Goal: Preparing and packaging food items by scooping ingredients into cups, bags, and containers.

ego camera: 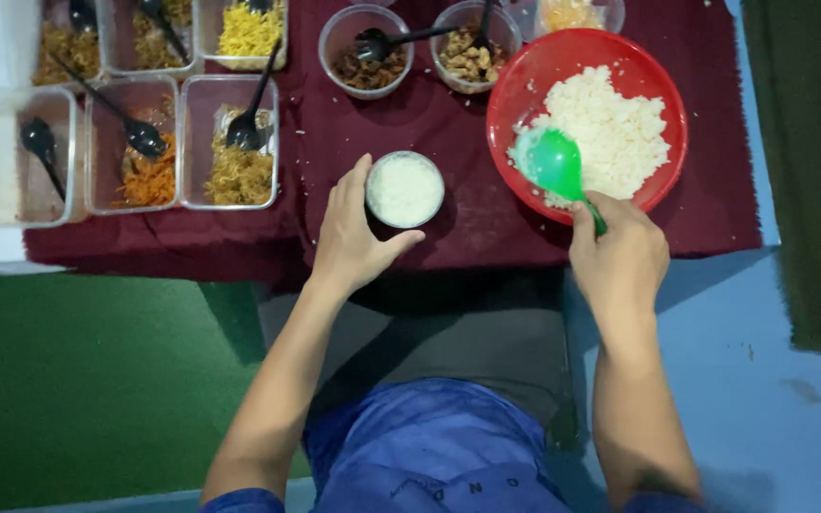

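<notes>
My left hand (349, 237) cups a small round bowl (405, 189) filled level with white rice, thumb and fingers around its near side. My right hand (620, 256) grips the handle of a green rice paddle (555, 163), whose blade rests over the near left edge of a big red bowl (525, 85). That bowl holds a heap of white rice (610, 133). Both bowls stand on a dark red cloth (448, 123) covering the table.
Several clear rectangular tubs (197, 142) with shredded orange and yellow foods and black spoons (244, 123) sit at the left. Two round clear tubs (366, 47) of dark cooked pieces stand behind the small bowl. Green floor lies left, blue floor right.
</notes>
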